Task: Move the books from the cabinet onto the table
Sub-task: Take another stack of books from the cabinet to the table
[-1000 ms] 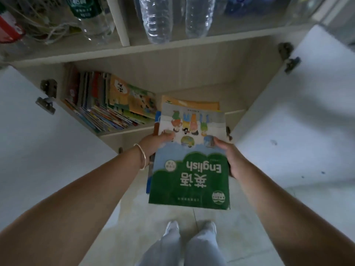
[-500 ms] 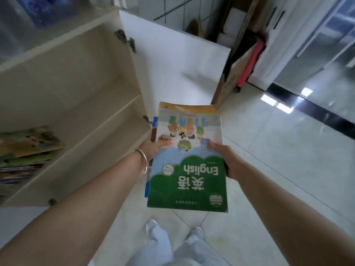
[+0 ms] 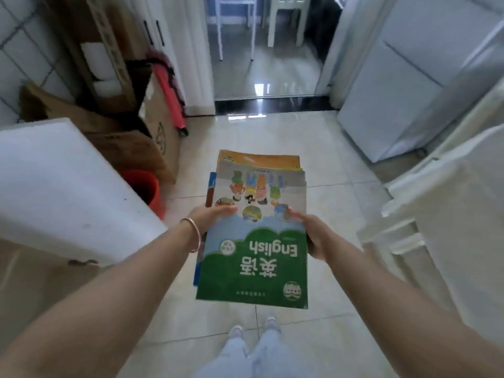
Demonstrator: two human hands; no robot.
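Books [image 3: 252, 241] in a stack — green English textbook on top — sit above a tiled floor [image 3: 341, 214]. Left hand [image 3: 211, 218] and right hand [image 3: 311, 236] grip opposite edges, thumbs on the cover.

One wide-angle view from a camera worn on the person's head, looking forward and steeply down. Both forearms reach in from the near corners. The books [image 3: 253, 236] sit close, mid-frame, above the tiled floor [image 3: 341, 203]. A doorway [image 3: 267, 64] lies far ahead. Edges bend from lens distortion.
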